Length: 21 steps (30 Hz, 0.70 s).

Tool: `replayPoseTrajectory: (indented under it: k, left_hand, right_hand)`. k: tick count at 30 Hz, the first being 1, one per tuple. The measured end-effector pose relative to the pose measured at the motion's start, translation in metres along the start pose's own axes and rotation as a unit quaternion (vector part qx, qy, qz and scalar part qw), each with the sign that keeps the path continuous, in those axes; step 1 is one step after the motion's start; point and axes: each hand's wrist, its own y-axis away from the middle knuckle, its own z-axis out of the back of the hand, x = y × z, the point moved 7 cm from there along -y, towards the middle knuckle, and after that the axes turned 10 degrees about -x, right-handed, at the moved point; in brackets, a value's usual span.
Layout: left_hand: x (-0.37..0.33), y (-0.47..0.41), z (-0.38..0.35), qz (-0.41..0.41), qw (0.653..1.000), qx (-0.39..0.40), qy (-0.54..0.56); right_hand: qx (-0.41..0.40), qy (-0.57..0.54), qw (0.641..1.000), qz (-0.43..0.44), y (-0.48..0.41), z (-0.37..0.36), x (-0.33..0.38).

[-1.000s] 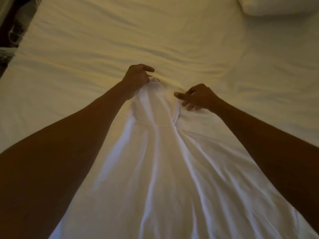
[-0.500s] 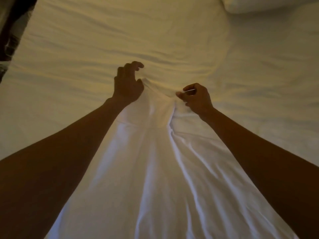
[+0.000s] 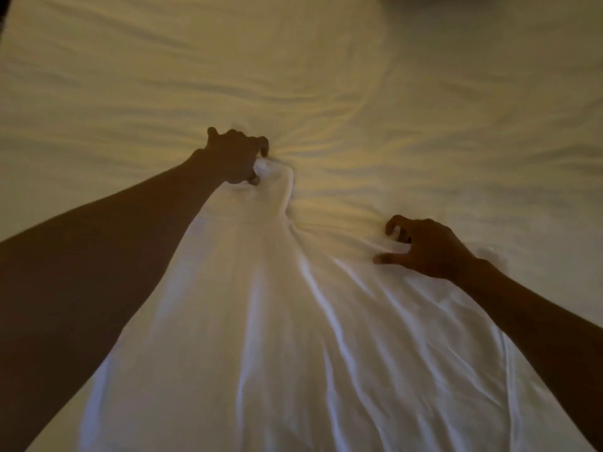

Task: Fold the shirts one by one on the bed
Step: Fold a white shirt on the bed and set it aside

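A white shirt (image 3: pixel 277 337) lies spread on the bed (image 3: pixel 130 76), with many long wrinkles. The left hand (image 3: pixel 233 158) is closed on the bunched far end of the shirt. The right hand (image 3: pixel 424 247) rests with curled, spread fingers on the shirt's right part, well apart from the left hand.

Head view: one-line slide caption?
Left hand grips bunched white shirt on bed; right hand open.
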Motion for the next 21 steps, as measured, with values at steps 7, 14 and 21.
replayPoseTrajectory:
  k: [7,14,21]
  left_hand:
    - [0.024,0.039,0.032,-0.02,0.991,-0.127,-0.04]
    - [0.023,0.088,0.038,-0.039,0.988,-0.148,0.001]
    - [0.015,0.168,0.051,-0.091,0.943,-0.32,0.031]
  right_hand:
    - [-0.068,0.041,0.996,-0.034,0.026,0.014,-0.039]
    - [0.062,0.27,0.96,-0.029,0.047,0.018,-0.037]
    - [-0.159,0.252,0.953,0.056,0.092,0.046,-0.003]
